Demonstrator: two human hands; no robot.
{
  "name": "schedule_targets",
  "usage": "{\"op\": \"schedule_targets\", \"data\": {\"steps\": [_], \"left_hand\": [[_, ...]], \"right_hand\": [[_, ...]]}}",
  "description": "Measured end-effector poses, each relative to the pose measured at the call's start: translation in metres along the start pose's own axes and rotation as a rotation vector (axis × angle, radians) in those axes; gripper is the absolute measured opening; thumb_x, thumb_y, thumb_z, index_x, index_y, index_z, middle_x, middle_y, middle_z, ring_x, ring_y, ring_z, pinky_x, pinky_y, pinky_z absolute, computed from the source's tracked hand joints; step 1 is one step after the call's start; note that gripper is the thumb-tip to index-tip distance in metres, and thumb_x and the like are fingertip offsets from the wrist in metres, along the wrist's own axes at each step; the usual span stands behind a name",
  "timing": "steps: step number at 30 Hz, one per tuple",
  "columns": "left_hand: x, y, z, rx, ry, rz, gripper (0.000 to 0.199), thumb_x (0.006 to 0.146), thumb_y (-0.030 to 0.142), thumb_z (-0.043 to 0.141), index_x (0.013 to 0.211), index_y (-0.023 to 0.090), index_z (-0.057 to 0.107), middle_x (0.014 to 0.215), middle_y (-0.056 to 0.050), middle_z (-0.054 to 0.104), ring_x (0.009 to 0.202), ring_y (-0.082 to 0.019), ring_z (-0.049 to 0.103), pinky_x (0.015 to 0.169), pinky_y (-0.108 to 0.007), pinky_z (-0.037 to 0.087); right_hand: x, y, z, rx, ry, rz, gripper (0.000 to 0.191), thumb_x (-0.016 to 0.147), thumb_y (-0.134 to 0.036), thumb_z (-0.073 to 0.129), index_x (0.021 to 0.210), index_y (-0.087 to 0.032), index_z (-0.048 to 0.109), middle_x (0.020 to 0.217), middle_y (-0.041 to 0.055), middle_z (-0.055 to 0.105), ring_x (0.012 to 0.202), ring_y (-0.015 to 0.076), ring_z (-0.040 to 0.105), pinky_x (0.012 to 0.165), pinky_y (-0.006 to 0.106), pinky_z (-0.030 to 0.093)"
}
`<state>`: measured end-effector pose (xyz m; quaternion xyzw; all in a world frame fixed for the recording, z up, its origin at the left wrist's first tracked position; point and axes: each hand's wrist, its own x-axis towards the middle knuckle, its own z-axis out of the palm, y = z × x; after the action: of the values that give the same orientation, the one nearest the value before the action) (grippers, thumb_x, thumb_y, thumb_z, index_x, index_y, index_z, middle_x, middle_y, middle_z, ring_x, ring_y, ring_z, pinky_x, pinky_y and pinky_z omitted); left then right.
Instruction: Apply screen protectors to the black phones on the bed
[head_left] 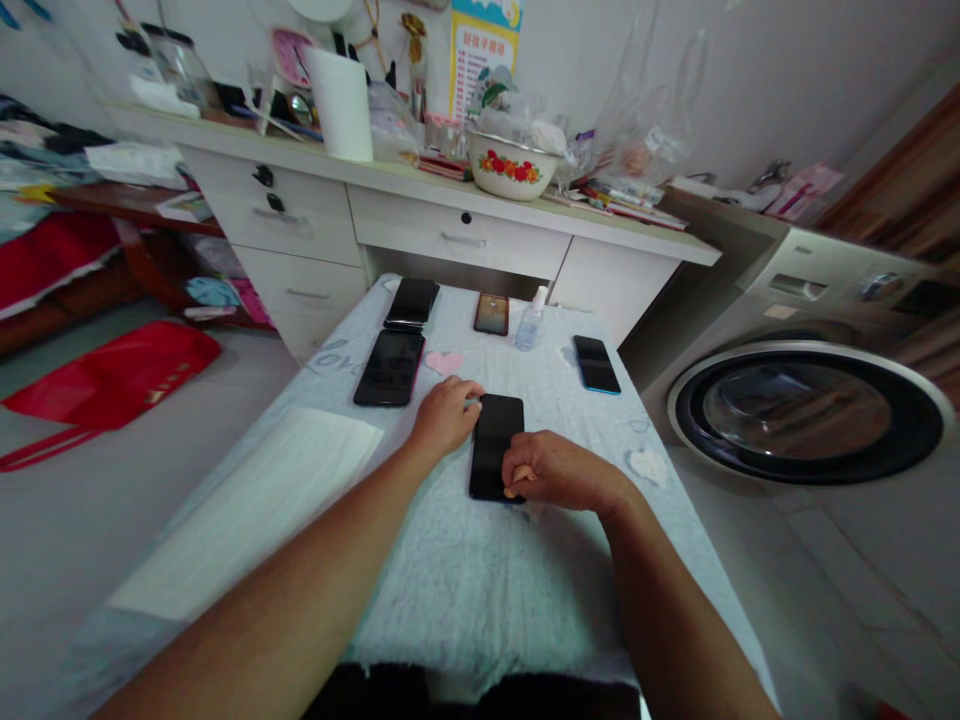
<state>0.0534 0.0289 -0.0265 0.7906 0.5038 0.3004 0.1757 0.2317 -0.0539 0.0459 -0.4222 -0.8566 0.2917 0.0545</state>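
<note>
Nearest the body, the front edge of the cloth-covered table (480, 600) has bare cloth between the forearms. The black phone (493, 438) lies flat around mid-table, well clear of the side edges. Hands are apart, both on that phone: the right hand (556, 470) is bunched around a small orange piece (522, 478) at its lower right, and the left hand (448, 412) has its fingers at the upper left edge. Can't tell if the left is actually gripping. Left of the left forearm there's a pale sheet (255, 510), while the right side is pretty open cloth up to the blue-edged phone (598, 364).

Further back, a dark phone (390, 368) sits left, with another dark device (412, 302) just behind it, then a brownish phone (491, 314) and a clear spray bottle (531, 322). Washing machine (795, 410) off to the right, cluttered white desk (525, 225) with a flowery bowl (514, 168) behind everything.

As for the phone's looks: black, glossy dark screen up, rounded corners, lower right partly hidden by the hand.
</note>
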Motion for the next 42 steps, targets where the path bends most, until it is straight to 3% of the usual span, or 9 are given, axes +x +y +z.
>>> {"op": "schedule_targets", "data": {"steps": [18,25,33,42], "left_hand": [[0.001,-0.001,-0.001,-0.006,-0.006,-0.015,0.020,0.078,0.019,0.054,0.095,0.019,0.066,0.095,-0.005,0.062,0.091,-0.018,0.060,0.083,-0.030,0.047],[0.000,-0.001,0.000,-0.002,0.003,-0.008,0.021,0.079,0.018,0.053,0.095,0.018,0.066,0.096,-0.005,0.063,0.093,-0.019,0.060,0.085,-0.031,0.047],[0.000,0.000,-0.002,-0.001,-0.007,-0.002,0.021,0.079,0.019,0.053,0.095,0.019,0.066,0.095,-0.005,0.063,0.094,-0.018,0.060,0.086,-0.031,0.047],[0.000,-0.001,-0.001,-0.002,-0.001,0.001,0.020,0.079,0.018,0.053,0.095,0.020,0.065,0.096,-0.004,0.062,0.094,-0.018,0.060,0.085,-0.031,0.047]], "right_hand": [[0.021,-0.014,0.028,-0.012,0.125,-0.125,0.016,0.077,-0.006,0.055,0.077,-0.016,0.068,0.082,0.0011,0.055,0.069,0.0093,0.048,0.064,0.021,0.035],[0.015,-0.011,0.021,0.025,0.042,-0.149,0.021,0.074,-0.002,0.055,0.079,-0.017,0.069,0.080,0.0003,0.057,0.070,0.0095,0.049,0.065,0.021,0.035],[0.002,-0.005,0.006,-0.015,-0.062,-0.068,0.012,0.074,-0.007,0.061,0.073,-0.017,0.068,0.076,-0.0005,0.057,0.067,0.0093,0.049,0.061,0.021,0.033],[0.005,-0.012,0.010,-0.077,-0.016,-0.057,0.011,0.075,-0.009,0.060,0.075,-0.017,0.067,0.078,0.0004,0.056,0.068,0.0097,0.047,0.061,0.021,0.031]]}}
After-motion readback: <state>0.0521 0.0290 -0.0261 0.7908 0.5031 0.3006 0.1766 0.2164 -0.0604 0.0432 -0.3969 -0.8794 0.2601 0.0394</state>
